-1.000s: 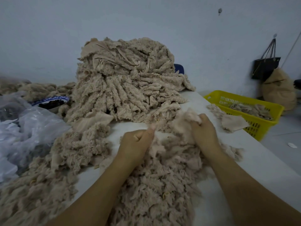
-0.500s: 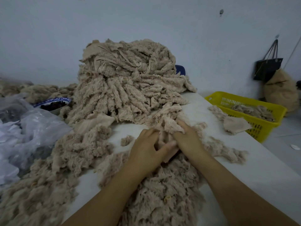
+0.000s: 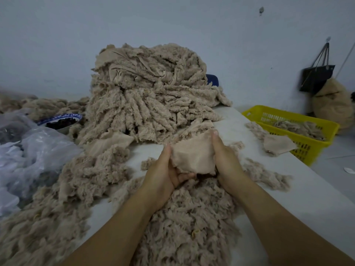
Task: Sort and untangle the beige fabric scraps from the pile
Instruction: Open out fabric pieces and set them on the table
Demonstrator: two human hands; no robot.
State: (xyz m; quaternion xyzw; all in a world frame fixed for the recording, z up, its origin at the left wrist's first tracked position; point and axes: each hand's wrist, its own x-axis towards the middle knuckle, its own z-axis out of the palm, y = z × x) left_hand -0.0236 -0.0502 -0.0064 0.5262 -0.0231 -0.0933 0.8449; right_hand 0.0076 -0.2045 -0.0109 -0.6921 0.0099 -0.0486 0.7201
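Head view: left hand (image 3: 165,169) and right hand (image 3: 224,156) are both gripping one flat beige scrap (image 3: 194,156), fingers curling round its opposite edges. The scrap is stretching between them above the tabletop (image 3: 288,198). The big pile (image 3: 149,104) is sitting just beyond the hands, and loose scraps (image 3: 192,217) are lying under the wrists. A yellow basket (image 3: 307,143) is sitting well right of the right hand.
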